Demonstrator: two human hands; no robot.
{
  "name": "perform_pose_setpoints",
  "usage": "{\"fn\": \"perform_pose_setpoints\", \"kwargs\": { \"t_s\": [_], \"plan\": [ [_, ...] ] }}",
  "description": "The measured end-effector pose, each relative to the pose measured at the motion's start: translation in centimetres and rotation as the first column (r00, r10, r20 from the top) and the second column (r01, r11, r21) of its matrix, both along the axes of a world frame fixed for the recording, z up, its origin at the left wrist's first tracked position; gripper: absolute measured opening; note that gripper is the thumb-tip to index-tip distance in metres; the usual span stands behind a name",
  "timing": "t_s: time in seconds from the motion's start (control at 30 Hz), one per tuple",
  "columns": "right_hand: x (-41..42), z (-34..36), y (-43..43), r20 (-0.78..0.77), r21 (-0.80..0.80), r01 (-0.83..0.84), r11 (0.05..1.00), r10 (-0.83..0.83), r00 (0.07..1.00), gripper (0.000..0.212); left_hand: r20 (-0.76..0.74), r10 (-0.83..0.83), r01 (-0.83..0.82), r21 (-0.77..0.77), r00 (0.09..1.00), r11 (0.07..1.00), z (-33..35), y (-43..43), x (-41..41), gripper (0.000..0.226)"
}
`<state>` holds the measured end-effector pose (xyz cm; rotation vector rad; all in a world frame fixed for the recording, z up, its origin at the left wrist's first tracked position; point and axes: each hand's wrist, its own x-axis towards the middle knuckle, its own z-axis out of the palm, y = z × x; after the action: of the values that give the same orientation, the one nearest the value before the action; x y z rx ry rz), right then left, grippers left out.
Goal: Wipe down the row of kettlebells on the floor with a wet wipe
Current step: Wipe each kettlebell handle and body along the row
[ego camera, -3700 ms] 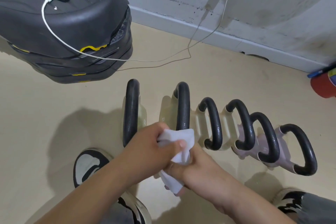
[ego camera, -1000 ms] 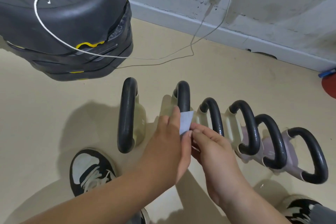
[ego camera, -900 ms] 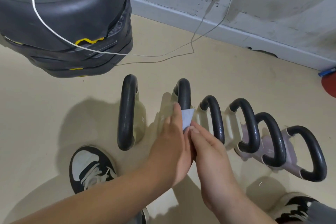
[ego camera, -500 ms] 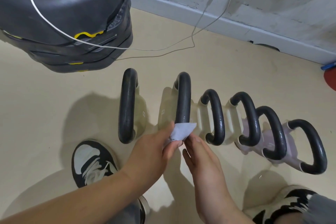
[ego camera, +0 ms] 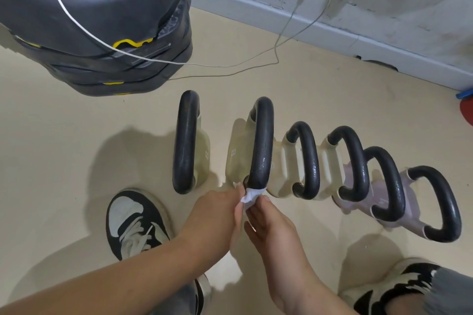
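Note:
Several kettlebells with black handles stand in a row on the beige floor. The leftmost kettlebell (ego camera: 186,143) stands a little apart. The white wet wipe (ego camera: 251,194) is bunched against the near end of the second kettlebell's handle (ego camera: 260,143). My left hand (ego camera: 217,215) pinches the wipe from the left. My right hand (ego camera: 271,227) holds it from below right with its fingertips. Further right stand two more cream kettlebells (ego camera: 307,161) and two pale lilac kettlebells (ego camera: 432,202).
A stack of black and yellow equipment (ego camera: 97,23) with a phone and a white charging cable (ego camera: 76,25) sits at the upper left. My shoes (ego camera: 133,222) stand near the row. A grey wall with a skirting board (ego camera: 332,28) runs behind. A red object (ego camera: 467,112) lies at the right edge.
Both hands slid the wipe down the second kettlebell's handle, from its middle to its near end. The wipe went from a flat fold to a crumpled bunch.

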<state>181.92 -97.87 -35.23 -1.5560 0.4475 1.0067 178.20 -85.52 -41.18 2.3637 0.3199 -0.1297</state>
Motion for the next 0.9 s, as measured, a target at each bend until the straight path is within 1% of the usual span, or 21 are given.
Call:
{"fn": "perform_pose_setpoints", "kwargs": {
  "t_s": [0.03, 0.13, 0.2, 0.23, 0.3, 0.37, 0.43, 0.5, 0.57, 0.63, 0.7, 0.73, 0.77, 0.8, 0.83, 0.87, 0.9],
  "plan": [
    [0.2, 0.0, -0.1, -0.021, 0.000, -0.021, 1.000, 0.021, 1.000, 0.038, -0.017, -0.004, 0.004, -0.012, 1.000, 1.000, 0.3, 0.0, 0.1, 0.038],
    [0.5, 0.1, -0.1, -0.052, -0.036, -0.122, 0.992, 0.120, 0.991, 0.034, -0.063, 0.035, -0.040, -0.074, 0.997, 0.996, 0.4, -0.2, 0.2, 0.025],
    [0.5, -0.1, -0.5, -0.075, -0.091, -0.179, 0.980, 0.172, 0.982, 0.038, -0.164, 0.053, -0.070, -0.098, 0.985, 0.993, 0.4, -0.2, 0.0, 0.037],
    [0.6, 0.0, -0.7, -0.082, -0.128, -0.212, 0.969, 0.203, 0.976, 0.036, -0.216, 0.052, -0.080, -0.121, 0.975, 0.990, 0.4, -0.2, -0.2, 0.038],
    [0.9, 0.4, -1.4, -0.065, -0.217, -0.264, 0.940, 0.256, 0.965, 0.024, -0.245, 0.077, -0.123, -0.179, 0.967, 0.976, 1.0, 0.2, -0.4, 0.033],
    [1.7, 0.9, -2.2, 0.010, -0.294, -0.219, 0.931, 0.232, 0.973, 0.027, -0.225, 0.153, -0.199, -0.200, 0.962, 0.959, 2.2, 0.9, -0.1, 0.031],
    [2.5, 1.7, -2.3, 0.101, -0.298, -0.124, 0.946, 0.160, 0.982, 0.021, -0.173, 0.256, -0.292, -0.224, 0.951, 0.930, 4.1, 1.7, 0.5, 0.029],
    [3.0, 2.3, -1.9, 0.163, -0.269, -0.055, 0.961, 0.102, 0.981, 0.019, -0.068, 0.354, -0.360, -0.239, 0.933, 0.902, 6.3, 2.1, 1.4, 0.029],
    [3.3, 2.7, -1.4, 0.208, -0.233, -0.013, 0.973, 0.063, 0.976, 0.020, 0.060, 0.371, -0.354, -0.196, 0.926, 0.914, 8.1, 2.3, 2.8, 0.028],
    [3.6, 3.1, -1.2, 0.240, -0.203, 0.017, 0.979, 0.033, 0.970, 0.021, 0.117, 0.334, -0.320, -0.123, 0.935, 0.940, 9.0, 2.4, 4.5, 0.020],
    [3.8, 3.4, -1.1, 0.266, -0.183, 0.051, 0.982, 0.000, 0.964, 0.023, 0.145, 0.285, -0.274, -0.093, 0.947, 0.957, 9.4, 2.6, 6.4, 0.012],
    [3.9, 3.5, -1.1, 0.276, -0.177, 0.066, 0.982, -0.015, 0.961, 0.023, 0.201, 0.270, -0.251, -0.116, 0.942, 0.961, 9.5, 2.9, 7.5, 0.012],
    [4.1, 3.5, -1.2, 0.286, -0.170, 0.083, 0.982, -0.031, 0.958, 0.023, 0.268, 0.264, -0.224, -0.172, 0.926, 0.959, 9.5, 3.1, 8.6, 0.014],
    [4.2, 3.5, -1.2, 0.294, -0.162, 0.102, 0.981, -0.050, 0.955, 0.023, 0.306, 0.246, -0.181, -0.226, 0.920, 0.957, 9.5, 3.3, 9.9, 0.021],
    [4.4, 3.5, -1.2, 0.299, -0.152, 0.122, 0.981, -0.072, 0.951, 0.023, 0.300, 0.179, -0.113, -0.223, 0.937, 0.968, 9.1, 3.4, 11.2, 0.031],
    [4.5, 3.5, -1.2, 0.302, -0.138, 0.144, 0.980, -0.097, 0.948, 0.023, 0.256, 0.056, -0.020, -0.143, 0.965, 0.990, 8.3, 3.5, 12.3, 0.038],
    [4.7, 3.6, -1.2, 0.302, -0.120, 0.167, 0.979, -0.124, 0.945, 0.023, 0.179, -0.078, 0.088, -0.048, 0.981, 0.995, 7.2, 3.5, 13.2, 0.039]
  ]
}}
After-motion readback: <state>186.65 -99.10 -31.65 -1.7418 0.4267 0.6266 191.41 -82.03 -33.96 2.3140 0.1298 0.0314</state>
